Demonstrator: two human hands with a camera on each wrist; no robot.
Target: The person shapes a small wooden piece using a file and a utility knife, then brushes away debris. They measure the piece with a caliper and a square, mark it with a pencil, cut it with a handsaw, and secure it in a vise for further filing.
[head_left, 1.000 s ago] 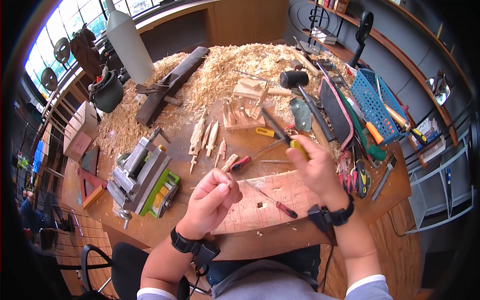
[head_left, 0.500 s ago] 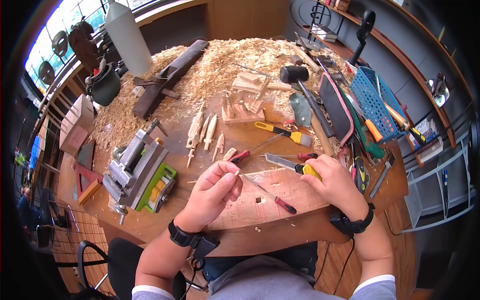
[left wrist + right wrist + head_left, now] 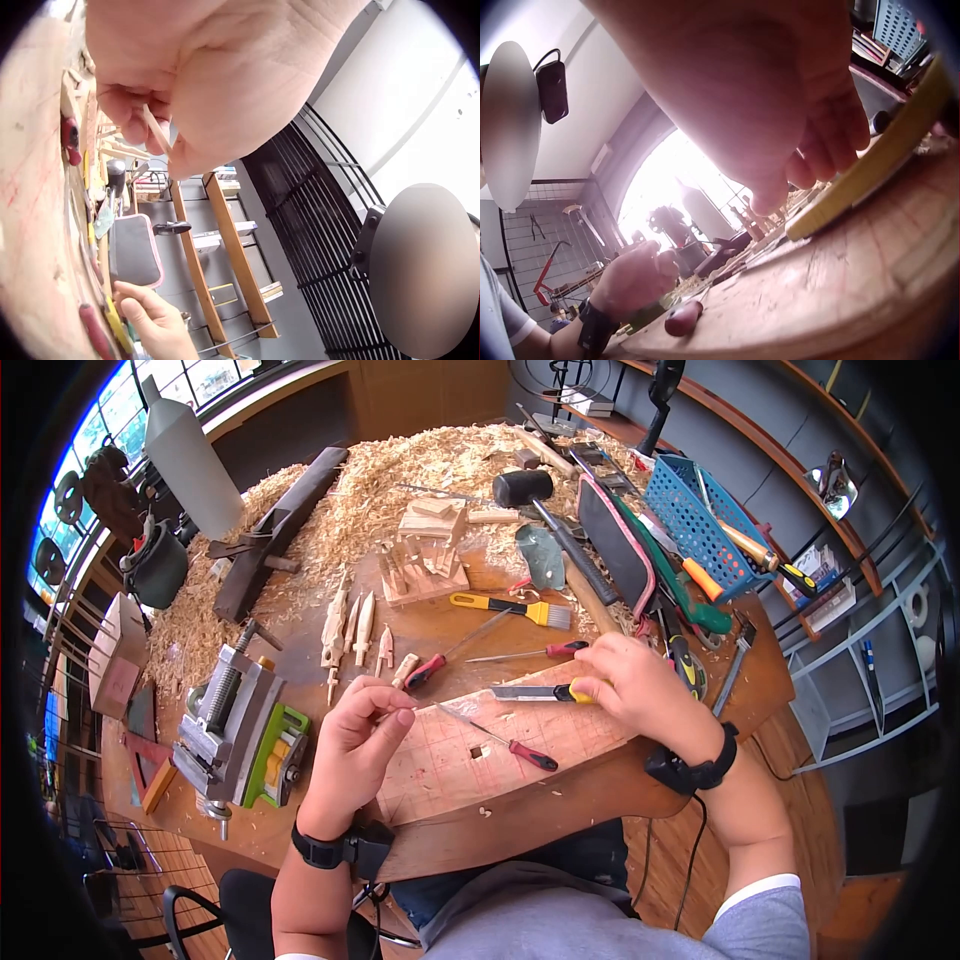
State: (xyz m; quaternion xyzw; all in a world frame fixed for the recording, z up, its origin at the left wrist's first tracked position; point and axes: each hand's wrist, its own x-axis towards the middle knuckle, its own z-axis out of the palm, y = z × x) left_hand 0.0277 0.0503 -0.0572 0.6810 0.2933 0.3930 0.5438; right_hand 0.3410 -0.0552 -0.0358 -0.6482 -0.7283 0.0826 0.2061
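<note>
My left hand pinches a thin sliver of pale wood between thumb and fingertips, over the left end of a wooden board. The board has red pencil lines and a small square hole. A utility knife with a yellow handle and its blade out lies on the board. My right hand hovers at the handle end, fingers loosely bent and not wrapped round it. A slim tool with a red-and-black handle rests on the board between the hands.
Carved wooden figures, a yellow brush and more red-handled tools lie beyond the board. A metal vise stands at left. Behind are heaped shavings, a black mallet and a blue basket.
My right hand has brought the utility knife down from the air onto the board and loosened its fingers. The left hand keeps its pinch on the sliver. The head view has shifted right.
</note>
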